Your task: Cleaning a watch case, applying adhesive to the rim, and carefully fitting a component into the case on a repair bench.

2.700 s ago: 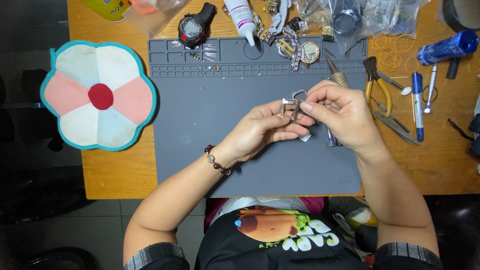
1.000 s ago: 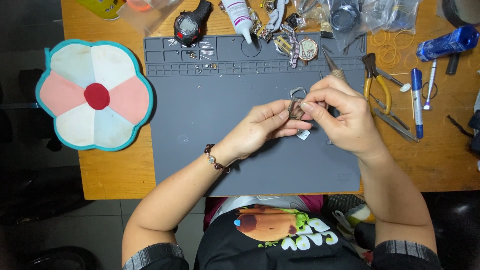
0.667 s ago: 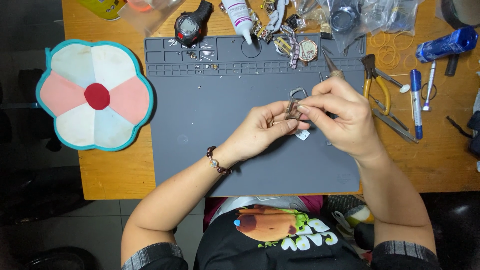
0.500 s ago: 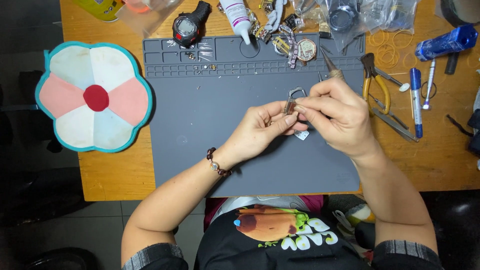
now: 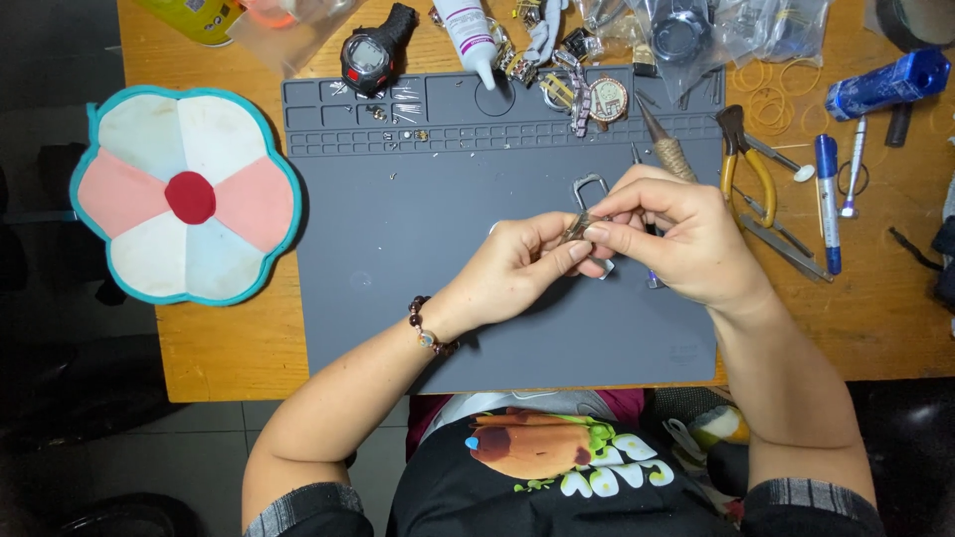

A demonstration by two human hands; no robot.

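Hands (image 5: 607,239) together, we pinch a small metal watch clasp (image 5: 587,204) between both, loop pointing away over the grey mat (image 5: 418,298).

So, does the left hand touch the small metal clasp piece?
Touching. The head view shows the left hand fingertips pinching the small metal clasp piece, meeting the right hand.

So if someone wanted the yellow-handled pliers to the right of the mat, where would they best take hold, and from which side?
Probably by the yellow handles, coming from above. The pliers lie flat on the wooden table, dark jaws pointing away from the person, handles curving toward them. The right hand is nearest, but it and the left hand together pinch a small metal part.
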